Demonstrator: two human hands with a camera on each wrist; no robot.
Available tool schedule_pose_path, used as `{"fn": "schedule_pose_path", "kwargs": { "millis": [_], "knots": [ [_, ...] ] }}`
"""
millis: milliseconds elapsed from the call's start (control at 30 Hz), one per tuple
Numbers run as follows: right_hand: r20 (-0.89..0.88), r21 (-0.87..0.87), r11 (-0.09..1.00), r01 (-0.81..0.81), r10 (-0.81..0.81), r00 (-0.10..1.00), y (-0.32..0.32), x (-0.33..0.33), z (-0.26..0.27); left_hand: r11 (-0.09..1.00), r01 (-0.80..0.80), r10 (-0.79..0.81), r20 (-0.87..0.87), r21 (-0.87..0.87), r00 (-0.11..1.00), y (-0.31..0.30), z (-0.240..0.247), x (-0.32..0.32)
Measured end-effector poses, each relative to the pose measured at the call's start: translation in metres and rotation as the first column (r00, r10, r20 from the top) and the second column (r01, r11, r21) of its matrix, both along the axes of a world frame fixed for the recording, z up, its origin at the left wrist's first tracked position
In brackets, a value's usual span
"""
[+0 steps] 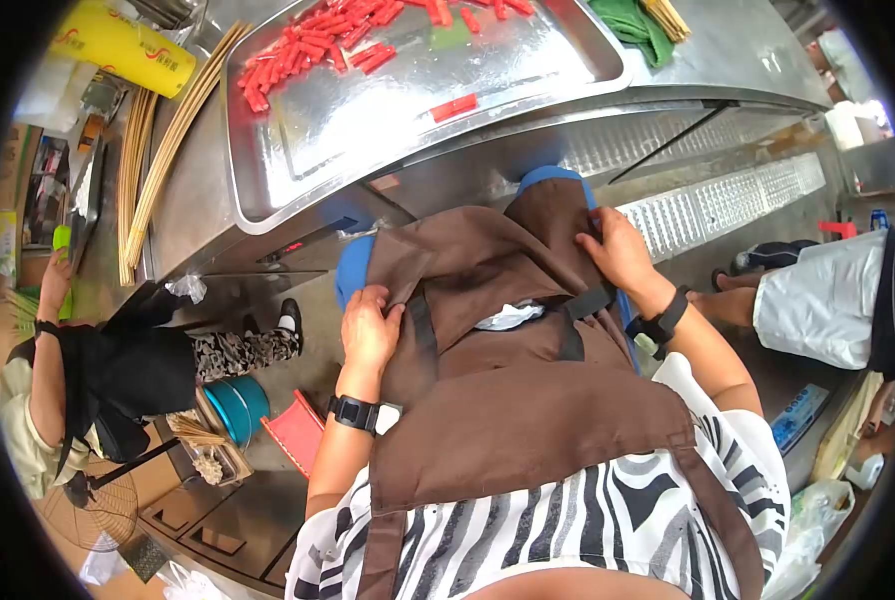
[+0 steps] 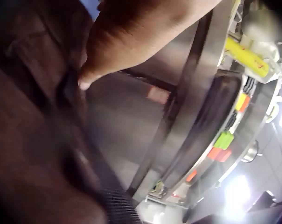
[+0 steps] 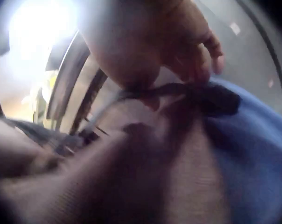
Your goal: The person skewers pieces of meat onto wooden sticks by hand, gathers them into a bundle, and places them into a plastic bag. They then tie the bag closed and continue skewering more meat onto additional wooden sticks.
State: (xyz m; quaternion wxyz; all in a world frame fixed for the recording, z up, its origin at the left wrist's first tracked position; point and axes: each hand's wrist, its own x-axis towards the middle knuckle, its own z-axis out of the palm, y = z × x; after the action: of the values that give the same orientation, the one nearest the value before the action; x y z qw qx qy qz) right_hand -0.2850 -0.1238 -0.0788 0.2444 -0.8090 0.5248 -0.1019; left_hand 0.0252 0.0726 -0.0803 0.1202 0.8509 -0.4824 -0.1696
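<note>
Below the steel table [image 1: 728,70] edge, at 6 o'clock of it, both hands grip a brown cloth apron [image 1: 488,290] spread over blue fabric [image 1: 353,265].
The left hand [image 1: 368,330], at 8 o'clock of the spread cloth, has its fingers curled over a fold of the brown cloth apron, just beside a black webbing strap [image 1: 423,335]. The right hand [image 1: 618,250], at 2 o'clock, pinches the apron's far edge with curled fingers. The blue fabric shows past the cloth at 10 and 12 o'clock. Farther out at 12 o'clock, a shiny rectangular steel tray [image 1: 298,150] lies on the table, with short red cut pieces [image 1: 308,45] heaped toward its far end. Long pale bamboo skewers [image 1: 168,140] lie at 10 o'clock beside the tray. A yellow wrapped roll [image 1: 123,45] lies beyond them at 11 o'clock, and a folded green cloth [image 1: 633,25] at 1 o'clock.
</note>
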Motion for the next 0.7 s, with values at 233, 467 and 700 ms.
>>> {"fn": "schedule_pose_path", "kwargs": {
  "millis": [233, 467, 700],
  "knots": [
    [0.131, -0.14, 0.984, 0.109, -0.091, 0.987, -0.01, -0.014, 0.019, 0.917, -0.339, 0.362, 0.082, -0.212, 0.929, 0.026, -0.012, 0.042],
    [0.388, 0.076, 0.751, -0.655, 0.583, 0.714, 0.044, 0.023, 0.074, 0.875, 0.194, -0.304, -0.191, -0.443, 0.933, 0.001, 0.053, -0.005],
    [0.104, -0.046, 0.542, -0.839, 0.838, 0.535, 0.041, 0.042, 0.047, 0.749, 0.632, -0.622, -0.541, -0.199, 0.566, -0.035, 0.032, -0.054]
  ]
}}
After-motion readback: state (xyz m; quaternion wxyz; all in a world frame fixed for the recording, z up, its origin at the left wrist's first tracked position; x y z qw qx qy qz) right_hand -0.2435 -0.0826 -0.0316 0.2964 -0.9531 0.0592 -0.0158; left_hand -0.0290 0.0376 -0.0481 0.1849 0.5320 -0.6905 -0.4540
